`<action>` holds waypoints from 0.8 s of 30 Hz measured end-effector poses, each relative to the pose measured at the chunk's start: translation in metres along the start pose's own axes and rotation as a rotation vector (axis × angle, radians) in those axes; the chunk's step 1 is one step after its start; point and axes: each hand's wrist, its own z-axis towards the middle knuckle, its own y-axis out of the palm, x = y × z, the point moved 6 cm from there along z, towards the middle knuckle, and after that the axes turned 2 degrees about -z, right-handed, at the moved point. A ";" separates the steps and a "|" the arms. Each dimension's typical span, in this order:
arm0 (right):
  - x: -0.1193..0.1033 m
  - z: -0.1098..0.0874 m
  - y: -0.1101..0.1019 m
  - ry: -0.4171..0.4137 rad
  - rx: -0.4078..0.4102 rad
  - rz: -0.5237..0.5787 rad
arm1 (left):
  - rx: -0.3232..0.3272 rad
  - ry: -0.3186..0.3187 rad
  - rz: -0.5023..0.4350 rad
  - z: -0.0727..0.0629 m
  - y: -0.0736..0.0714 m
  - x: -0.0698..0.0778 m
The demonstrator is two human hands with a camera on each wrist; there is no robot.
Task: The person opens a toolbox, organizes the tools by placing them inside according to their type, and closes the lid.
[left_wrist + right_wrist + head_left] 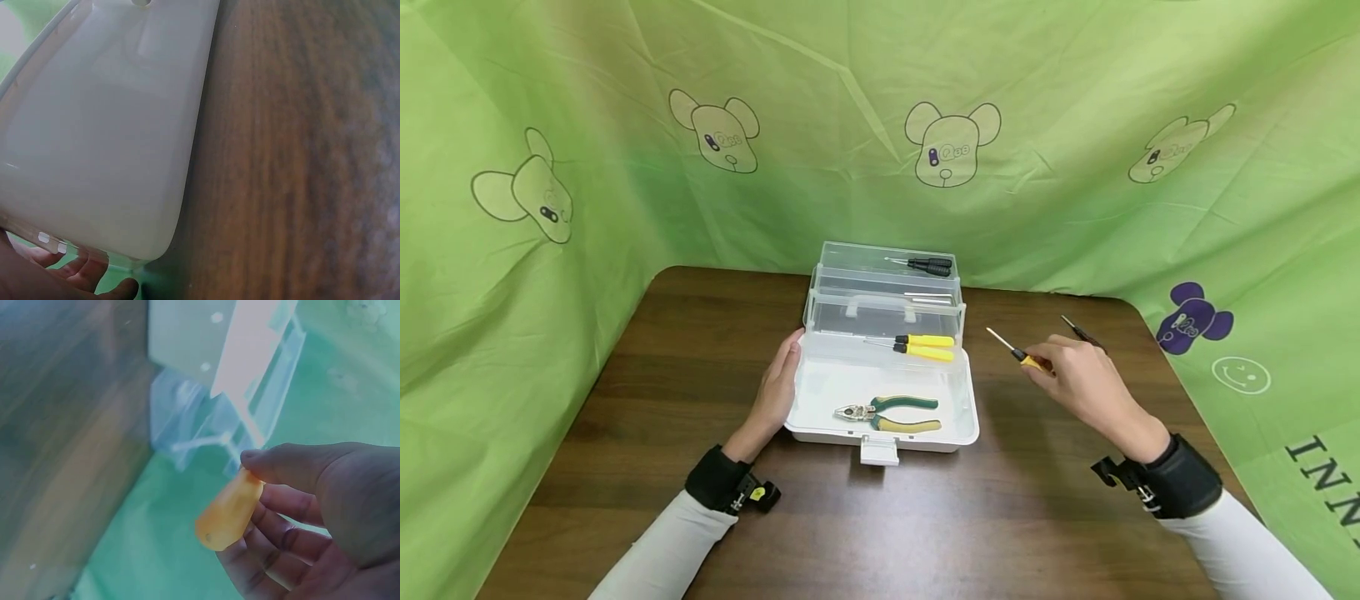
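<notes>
A white toolbox (880, 445) stands with its lid back and its clear trays raised. My left hand (778, 387) rests along its left side, fingers against the wall near the back corner; in the left wrist view the fingers (84, 270) are partly hidden by the box. To the right of the box, my right hand (1078, 379) pinches a yellow-handled screwdriver (231, 509) above the table, its shaft pointing up and left. Combination pliers (880, 414) with green and yellow grips lie in the box bottom. Two more yellow-handled screwdrivers (925, 347) lie in the lowest tray.
Black-handled tools (931, 266) sit in the top tray and thin metal rods (931, 299) in the middle one. Behind my right hand a dark slim tool (1081, 332) lies on the wooden table (700, 367), partly hidden. Green cloth (835, 208) hangs around the table.
</notes>
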 end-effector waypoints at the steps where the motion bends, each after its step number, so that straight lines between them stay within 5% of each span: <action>1: -0.005 0.002 -0.001 -0.015 0.009 0.003 | -0.001 0.001 0.000 0.000 0.000 0.000; 24: -0.068 0.058 0.018 -0.168 -0.139 0.140 | 0.001 0.004 0.000 0.000 0.000 0.000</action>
